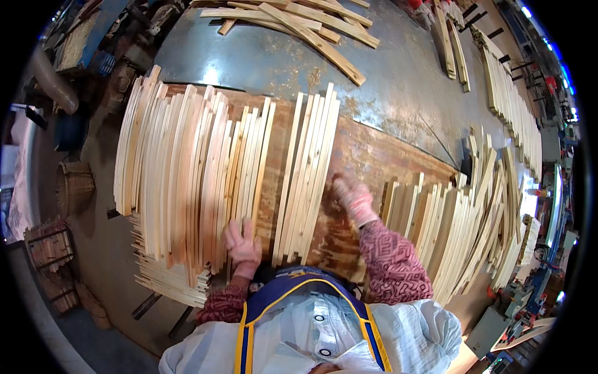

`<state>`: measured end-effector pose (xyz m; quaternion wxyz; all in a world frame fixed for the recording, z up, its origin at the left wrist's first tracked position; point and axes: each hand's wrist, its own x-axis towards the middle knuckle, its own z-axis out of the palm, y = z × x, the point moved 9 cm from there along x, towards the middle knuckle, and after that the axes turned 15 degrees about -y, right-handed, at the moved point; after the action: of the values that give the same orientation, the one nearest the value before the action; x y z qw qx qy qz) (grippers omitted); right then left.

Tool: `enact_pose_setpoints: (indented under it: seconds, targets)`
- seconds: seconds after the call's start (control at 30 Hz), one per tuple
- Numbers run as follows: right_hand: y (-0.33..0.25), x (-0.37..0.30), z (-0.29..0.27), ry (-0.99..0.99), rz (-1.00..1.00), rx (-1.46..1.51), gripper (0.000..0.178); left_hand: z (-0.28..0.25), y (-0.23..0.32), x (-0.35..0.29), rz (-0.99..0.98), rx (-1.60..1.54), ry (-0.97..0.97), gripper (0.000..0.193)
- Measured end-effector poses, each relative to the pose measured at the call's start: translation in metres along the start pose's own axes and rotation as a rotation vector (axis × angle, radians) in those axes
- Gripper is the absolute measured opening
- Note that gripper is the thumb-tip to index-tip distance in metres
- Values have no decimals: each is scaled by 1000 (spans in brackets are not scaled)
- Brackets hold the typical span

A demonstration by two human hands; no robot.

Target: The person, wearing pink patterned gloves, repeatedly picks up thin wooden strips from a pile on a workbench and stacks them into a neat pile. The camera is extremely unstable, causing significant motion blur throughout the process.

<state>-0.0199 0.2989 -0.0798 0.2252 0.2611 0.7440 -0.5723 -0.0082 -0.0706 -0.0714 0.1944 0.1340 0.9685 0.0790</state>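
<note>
My left hand (242, 244), in a pink work glove, lies flat with fingers spread on the near ends of a wide row of pale wooden slats (187, 168) laid side by side on a brown workbench (374, 156). My right hand (354, 196), also gloved, rests fingers apart on the bare bench top, just right of a narrower bundle of slats (308, 174). Neither hand grips anything. Another fanned heap of slats (461, 218) lies to the right of my right hand.
A grey metal table surface (398, 68) lies beyond the bench, with loose longer slats (299, 25) crossed on it. More slats (511, 100) line the far right edge. Wicker baskets (75, 184) and stacked offcuts (50, 249) stand on the floor at left. Machinery (529, 293) is at right.
</note>
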Motion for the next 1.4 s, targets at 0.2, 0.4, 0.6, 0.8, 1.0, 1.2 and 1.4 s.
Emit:
enact_pose_setpoints:
  seconds: [0.2,0.4,0.6,0.8,1.0,1.2,1.4]
  targets:
    - [-104,149,-157,335,51,-782,62,21,-9,1,-74,177,-183,60]
    - [-158,254,-192,413,117,-877,66,46,-29,-12,-180,143,-400,72]
    - [-149,229,-167,116,215,-532,62,-17,22,43,-61,34,-291,86]
    - [-114,95,-122,132,73,-144,65,-123,149,174,328,-245,162,72]
    - [-91,-121,-167,471,-225,255,51,-101,207,192,487,-270,152,74]
    - [-10,-366,-300,1015,140,-391,59,-51,153,173,353,-265,-60,75]
    - [152,-481,-378,1094,844,-771,101,-75,175,197,527,-275,89,75]
